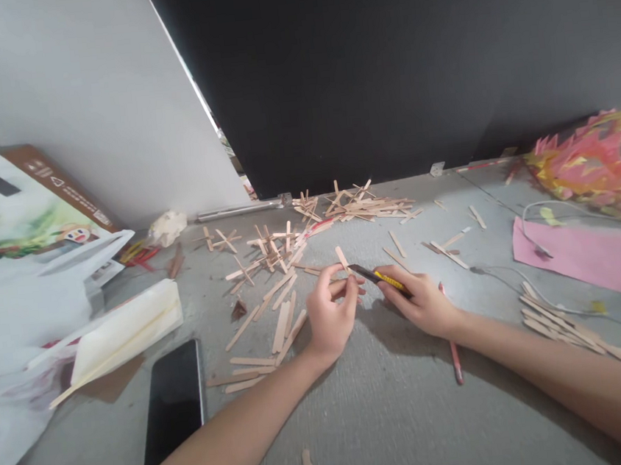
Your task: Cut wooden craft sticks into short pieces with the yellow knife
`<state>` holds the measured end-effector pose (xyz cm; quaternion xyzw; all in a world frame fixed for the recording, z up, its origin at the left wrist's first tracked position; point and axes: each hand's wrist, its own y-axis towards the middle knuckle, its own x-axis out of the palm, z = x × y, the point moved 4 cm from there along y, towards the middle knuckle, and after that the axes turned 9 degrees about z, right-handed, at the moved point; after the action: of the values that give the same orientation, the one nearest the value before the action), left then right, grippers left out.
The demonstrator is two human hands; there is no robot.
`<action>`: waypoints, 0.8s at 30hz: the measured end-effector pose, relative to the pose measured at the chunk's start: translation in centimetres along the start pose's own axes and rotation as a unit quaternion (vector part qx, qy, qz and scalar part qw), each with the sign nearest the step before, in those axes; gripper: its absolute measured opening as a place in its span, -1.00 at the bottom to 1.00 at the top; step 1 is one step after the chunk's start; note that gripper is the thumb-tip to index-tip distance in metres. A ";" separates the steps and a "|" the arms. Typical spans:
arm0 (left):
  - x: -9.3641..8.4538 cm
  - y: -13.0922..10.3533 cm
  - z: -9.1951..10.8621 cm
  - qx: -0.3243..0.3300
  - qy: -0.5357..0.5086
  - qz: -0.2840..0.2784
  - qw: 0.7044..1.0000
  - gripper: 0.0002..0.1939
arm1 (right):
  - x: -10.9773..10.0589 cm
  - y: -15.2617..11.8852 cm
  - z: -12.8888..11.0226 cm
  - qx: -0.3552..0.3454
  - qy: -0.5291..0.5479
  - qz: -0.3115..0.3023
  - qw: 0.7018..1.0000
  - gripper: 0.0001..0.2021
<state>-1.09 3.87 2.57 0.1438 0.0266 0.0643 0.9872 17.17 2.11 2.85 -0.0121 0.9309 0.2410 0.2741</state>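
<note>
Between the thumb and fingers of my left hand (333, 311) a wooden craft stick (341, 257) is pinched, its upper end sticking up. My right hand (421, 302) is closed around a black and yellow utility knife (390, 279). The knife's tip reaches the stick just above my left fingertips; whether the blade cuts into it is too small to tell. Under my right wrist lies a red pencil (456, 361), partly hidden. Loose craft sticks (281, 324) are scattered left of my left hand, and a heap of sticks (366, 204) lies beyond both hands.
A black phone (173, 398) lies by my left forearm. White plastic bags (14, 315) and a printed bag (34, 195) stand at the left. At the right are pink paper (579, 252), a cable (506, 275), more sticks (565, 328) and a pink-yellow paper craft (585, 159). A black panel (409, 67) rises behind.
</note>
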 end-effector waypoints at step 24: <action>-0.2 -0.2 0.1 0.107 0.151 0.014 0.983 -0.76 | 0.4 -0.7 0.3 -0.040 -0.052 0.036 0.997 -0.67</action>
<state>-1.26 3.67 2.65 0.2376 0.1802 0.0954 0.9497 17.10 1.70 2.10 0.0229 0.9046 0.2885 0.3130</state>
